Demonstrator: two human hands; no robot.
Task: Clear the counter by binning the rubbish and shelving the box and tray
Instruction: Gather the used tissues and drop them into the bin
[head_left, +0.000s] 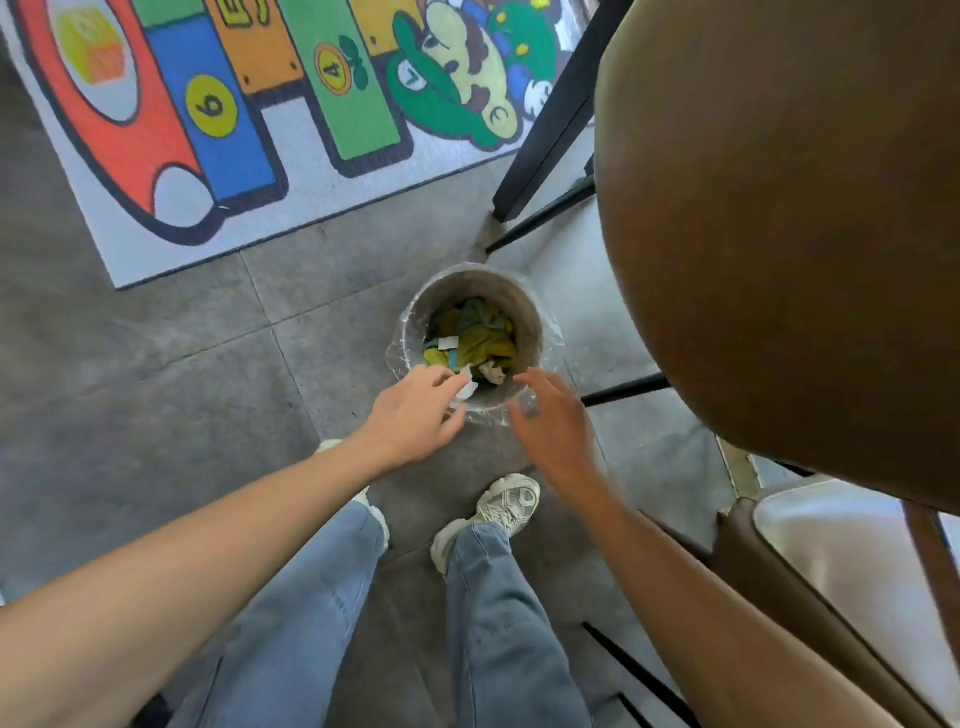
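Note:
A small round bin (524, 306) with a clear plastic liner stands on the grey tiled floor in front of my feet. It holds crumpled yellow, green and white rubbish (480, 338). My left hand (415, 410) reaches over the bin's near-left rim, with a white paper scrap (466, 387) at its fingertips above the opening. My right hand (553, 421) hovers over the near-right rim, fingers apart and empty, slightly blurred. The counter, box and tray are out of sight.
A brown round tabletop (789, 234) fills the right side, with black metal legs (550, 130) beside the bin. A cushioned chair (841, 561) stands at lower right. A colourful cartoon rug (249, 114) lies beyond the bin. My shoes (509, 504) are close to the bin.

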